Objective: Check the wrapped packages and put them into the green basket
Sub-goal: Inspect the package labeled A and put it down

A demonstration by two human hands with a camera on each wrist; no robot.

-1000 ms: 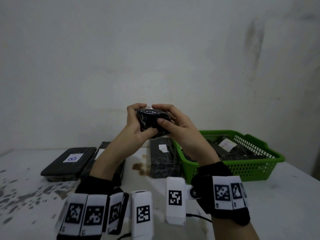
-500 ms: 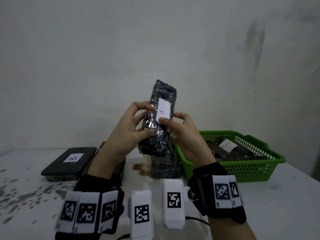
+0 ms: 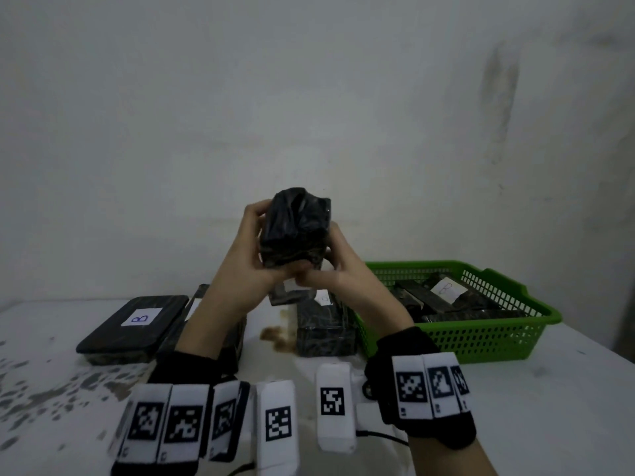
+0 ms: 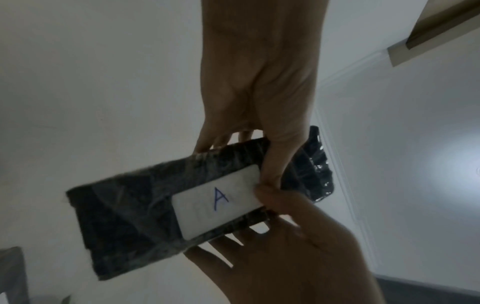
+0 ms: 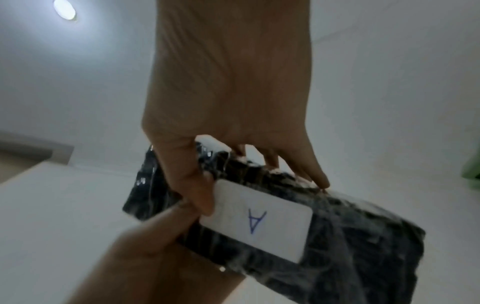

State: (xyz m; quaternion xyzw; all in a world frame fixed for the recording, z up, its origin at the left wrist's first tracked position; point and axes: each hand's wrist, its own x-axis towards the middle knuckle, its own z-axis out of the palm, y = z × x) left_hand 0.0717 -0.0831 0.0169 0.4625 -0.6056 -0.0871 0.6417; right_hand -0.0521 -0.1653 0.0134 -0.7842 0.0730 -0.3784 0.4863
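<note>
Checking step in hand: both hands hold 1 wrapped package (image 3: 294,231) up at chest height, above the table (image 3: 515,407) and well clear of it, folded end toward the head camera. Left hand (image 3: 245,266) has its thumb across the labelled face and fingers behind, clamped on the package; right hand (image 3: 343,273) grips the same way from the other side, thumb tips nearly meeting beside the white label (image 4: 218,200) marked "A" (legible in both wrist views). Wrap looks glossy and creased; no tear visible on the faces shown.

Green basket (image 3: 481,341) sits on the table to the right, already holding several packages, 1 with a label up. At least 3 more packages lie on the table: 1 marked "B" (image 3: 134,326) at left, 1 (image 3: 323,329) just beside the basket's left wall, 1 partly hidden behind the left forearm.

Judgement: inspection about done; next move calls for carrying the package right and lowering it over the near rim.

Room: open air between hands and basket. Basket rim and the neighbouring package are the edges to clear; free space inside looks tight.
</note>
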